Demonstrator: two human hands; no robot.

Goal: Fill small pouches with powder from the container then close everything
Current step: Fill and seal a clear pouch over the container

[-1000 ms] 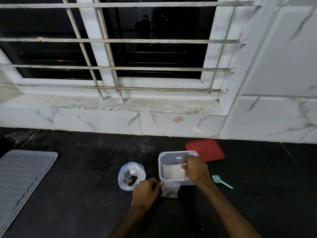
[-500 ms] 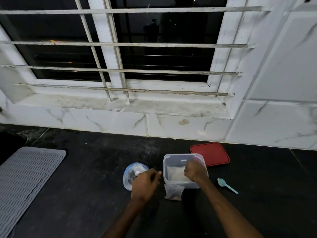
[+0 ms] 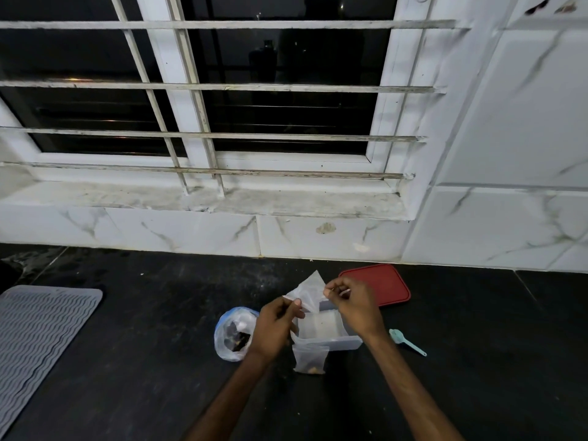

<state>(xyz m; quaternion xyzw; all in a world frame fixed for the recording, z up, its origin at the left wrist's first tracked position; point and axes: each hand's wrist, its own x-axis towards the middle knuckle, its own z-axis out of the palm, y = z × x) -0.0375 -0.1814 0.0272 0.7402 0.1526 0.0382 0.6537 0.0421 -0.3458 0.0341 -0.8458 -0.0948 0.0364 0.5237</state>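
Both hands hold a small clear pouch up above the open clear plastic container. My left hand pinches its left edge and my right hand pinches its right edge. The container holds pale powder and stands on the black counter. Another small pouch with some brownish content leans against the container's front. The red lid lies flat behind the container to the right. A teal scoop lies to the right of the container.
A crumpled clear and blue plastic bag with dark contents sits left of the container. A grey ribbed mat covers the counter's left end. A white tiled wall and a barred window rise behind the black counter.
My right hand came out of the container with a small pouch. Both hands rose and now hold it above the container. The camera tilted and moved closer.
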